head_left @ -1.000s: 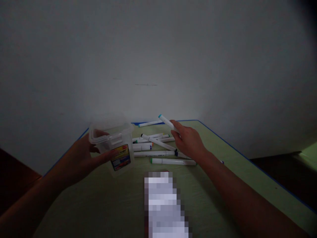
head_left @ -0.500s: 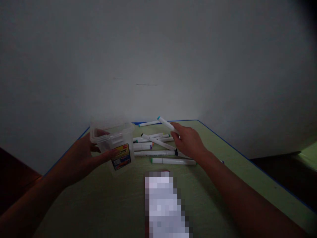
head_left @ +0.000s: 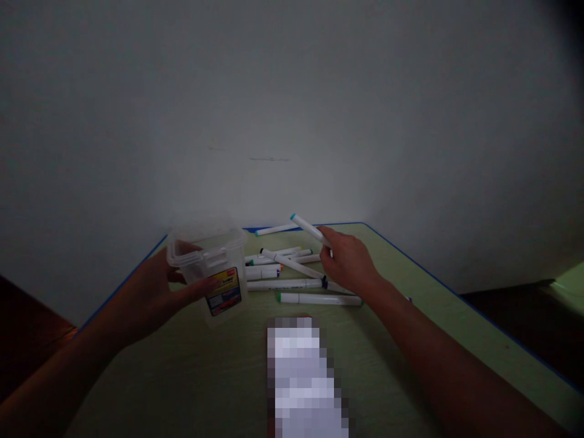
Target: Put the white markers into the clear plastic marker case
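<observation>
My left hand grips a clear plastic container by its side, thumb across the yellow and dark label on its front. The container is tilted a little, and no marker shows inside it. Between the fingers of my right hand is a white marker, its teal tip end pointing up and left. Below and left of that hand, several white markers with coloured ends lie in a loose pile on the table. One with green ends lies nearest to me.
The light green table has a blue edge and meets a grey wall at the back. A pixelated flat object lies at the front middle. Another white marker rests by the far edge.
Almost nothing differs. Both hands keep their holds on the container and the marker, and the view has shifted very slightly.
</observation>
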Action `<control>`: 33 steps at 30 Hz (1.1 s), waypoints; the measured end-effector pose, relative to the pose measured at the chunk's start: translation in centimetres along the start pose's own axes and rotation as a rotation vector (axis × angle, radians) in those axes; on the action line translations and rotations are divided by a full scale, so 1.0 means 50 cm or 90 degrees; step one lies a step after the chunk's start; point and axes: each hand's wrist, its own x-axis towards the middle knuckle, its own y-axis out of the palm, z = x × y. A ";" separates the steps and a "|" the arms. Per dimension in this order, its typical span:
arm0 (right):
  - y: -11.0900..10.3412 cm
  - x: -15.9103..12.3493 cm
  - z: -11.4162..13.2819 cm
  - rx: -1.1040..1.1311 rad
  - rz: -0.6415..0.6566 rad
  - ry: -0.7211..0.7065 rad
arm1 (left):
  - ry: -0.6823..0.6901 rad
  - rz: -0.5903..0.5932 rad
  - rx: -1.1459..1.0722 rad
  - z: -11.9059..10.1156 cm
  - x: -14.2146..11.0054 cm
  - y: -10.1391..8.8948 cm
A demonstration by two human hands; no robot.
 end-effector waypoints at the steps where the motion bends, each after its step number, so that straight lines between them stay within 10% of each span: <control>1: 0.000 0.001 0.000 0.000 0.002 0.002 | -0.005 -0.003 0.001 -0.001 0.001 0.000; 33: -0.005 0.001 0.003 0.037 0.024 0.011 | 0.000 0.010 -0.001 -0.008 -0.001 -0.001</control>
